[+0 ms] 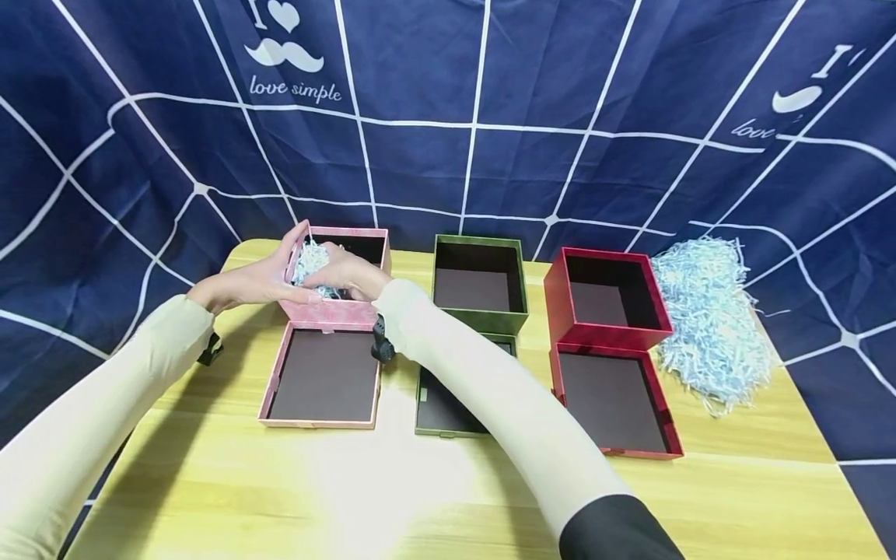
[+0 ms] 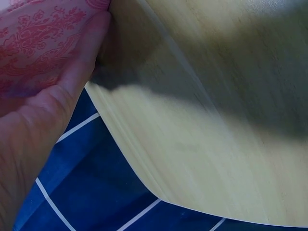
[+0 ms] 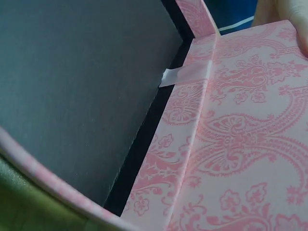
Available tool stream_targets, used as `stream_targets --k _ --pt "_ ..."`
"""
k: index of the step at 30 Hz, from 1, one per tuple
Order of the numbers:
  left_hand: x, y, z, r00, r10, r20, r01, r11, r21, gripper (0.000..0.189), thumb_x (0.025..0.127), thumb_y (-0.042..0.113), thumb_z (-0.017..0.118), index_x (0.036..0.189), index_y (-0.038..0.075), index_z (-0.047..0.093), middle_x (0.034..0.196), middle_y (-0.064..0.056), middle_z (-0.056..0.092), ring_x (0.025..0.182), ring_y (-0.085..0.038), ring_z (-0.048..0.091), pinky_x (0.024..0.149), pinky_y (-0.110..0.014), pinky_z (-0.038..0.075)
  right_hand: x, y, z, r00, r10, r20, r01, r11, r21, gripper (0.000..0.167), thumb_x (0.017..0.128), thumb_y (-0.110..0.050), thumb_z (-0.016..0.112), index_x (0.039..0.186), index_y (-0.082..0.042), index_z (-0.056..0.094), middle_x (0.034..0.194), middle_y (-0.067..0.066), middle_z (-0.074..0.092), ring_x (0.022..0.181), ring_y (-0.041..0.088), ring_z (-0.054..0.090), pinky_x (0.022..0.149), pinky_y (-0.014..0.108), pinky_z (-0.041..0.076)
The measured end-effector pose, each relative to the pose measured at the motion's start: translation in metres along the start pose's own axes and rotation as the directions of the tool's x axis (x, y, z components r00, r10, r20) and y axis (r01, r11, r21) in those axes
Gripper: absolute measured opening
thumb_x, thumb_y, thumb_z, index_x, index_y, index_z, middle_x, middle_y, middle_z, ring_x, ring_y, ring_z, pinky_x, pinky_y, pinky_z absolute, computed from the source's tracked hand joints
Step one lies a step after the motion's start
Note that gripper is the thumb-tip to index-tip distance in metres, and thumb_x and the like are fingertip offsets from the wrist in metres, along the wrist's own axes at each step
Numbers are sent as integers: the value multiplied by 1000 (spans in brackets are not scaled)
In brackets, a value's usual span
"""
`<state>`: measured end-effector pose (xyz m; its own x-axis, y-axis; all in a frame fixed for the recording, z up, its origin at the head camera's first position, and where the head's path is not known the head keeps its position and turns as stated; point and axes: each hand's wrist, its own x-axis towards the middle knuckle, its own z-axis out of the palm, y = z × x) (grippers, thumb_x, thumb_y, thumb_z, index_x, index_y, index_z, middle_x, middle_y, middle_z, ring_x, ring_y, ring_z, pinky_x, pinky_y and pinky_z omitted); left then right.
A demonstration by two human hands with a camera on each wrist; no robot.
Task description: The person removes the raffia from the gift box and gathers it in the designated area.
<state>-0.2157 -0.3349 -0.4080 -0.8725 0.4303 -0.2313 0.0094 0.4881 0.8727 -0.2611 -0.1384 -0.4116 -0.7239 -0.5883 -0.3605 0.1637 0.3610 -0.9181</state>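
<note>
At the left rear of the table, a pink patterned box [image 1: 330, 313] stands with blue-white shredded paper [image 1: 313, 260] in its left part. My left hand [image 1: 262, 274] holds this box at its left side, thumb along the front and fingers toward the back corner. In the left wrist view, a digit of the left hand [image 2: 45, 108] lies along the pink wall. My right hand [image 1: 348, 274] reaches inside over the rim, fingers bent down at the shredded paper; their tips are hidden. The pink lid [image 1: 322, 377], dark inside, lies in front of the box.
Right of the pink box stand a green box [image 1: 483, 319] and a red box [image 1: 609, 333]. The green lid [image 1: 448, 404] and red lid [image 1: 616, 397] lie before them; my right arm crosses the green one. A heap of shredded paper [image 1: 710, 319] sits at the far right.
</note>
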Motion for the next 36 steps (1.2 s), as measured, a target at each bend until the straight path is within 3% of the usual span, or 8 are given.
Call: stream_targets --k 3,7,14,18,24,29,32,36 --pt "0 0 0 1000 2 2 -2 1000 -6 135 92 14 87 172 20 -22 179 -9 -20 163 -35 -5 129 -59 5 -2 -3 -2 1000 -12 -1 12 996 86 72 93 5 77 156 3 42 118 9 57 98 18 54 82 24 48" --pt "2 1 0 1000 -10 2 10 1000 -3 136 92 14 87 172 24 -23 179 -8 -18 163 -35 0 129 -58 7 -3 -6 -7 1000 -11 7 10 985 172 80 95 9 74 164 1 35 129 9 57 103 17 56 84 23 50" --pt "4 1 0 999 -27 18 27 1000 9 136 94 16 86 170 26 -26 179 -9 -19 163 -34 -1 129 -58 7 -8 -13 -17 999 34 7 -35 974 222 81 98 6 72 167 -6 31 127 8 56 102 19 61 81 28 57" --pt "3 1 -1 998 -44 33 44 999 7 136 95 18 85 169 31 -28 179 -8 -18 162 -33 -1 129 -59 7 -13 -16 -22 999 42 -11 -40 984 174 88 98 4 73 171 -6 24 139 7 49 107 17 56 80 25 55" --pt "5 -1 -2 1000 -26 16 26 1000 -14 135 94 13 85 170 26 -26 178 -15 -15 162 -33 -4 129 -58 5 -22 -22 -35 999 38 -24 -34 989 146 90 100 -1 73 174 -13 22 165 12 39 125 24 55 105 41 52" --pt "7 -2 -2 1000 2 15 -2 999 -36 128 94 12 84 170 19 -19 178 -14 -16 163 -29 -11 129 -57 2 -33 -28 -47 998 49 -31 -44 990 132 105 101 -6 74 178 -23 5 181 -1 13 149 19 40 126 48 31" --pt "6 -1 -1 1000 2 28 -1 999 -52 124 94 13 84 169 18 -14 178 -14 -14 163 -28 -12 129 -58 2 -40 -30 -52 999 25 -22 -22 989 145 106 101 -4 73 178 -23 2 182 -1 10 158 21 31 128 54 23" --pt "3 -3 -1 999 -11 37 13 998 -67 128 95 15 84 169 20 -20 177 -15 -22 162 -28 -17 129 -58 -1 -47 -36 -55 999 -25 -31 29 987 156 105 100 -1 73 178 -20 5 182 0 12 160 20 28 129 54 22"
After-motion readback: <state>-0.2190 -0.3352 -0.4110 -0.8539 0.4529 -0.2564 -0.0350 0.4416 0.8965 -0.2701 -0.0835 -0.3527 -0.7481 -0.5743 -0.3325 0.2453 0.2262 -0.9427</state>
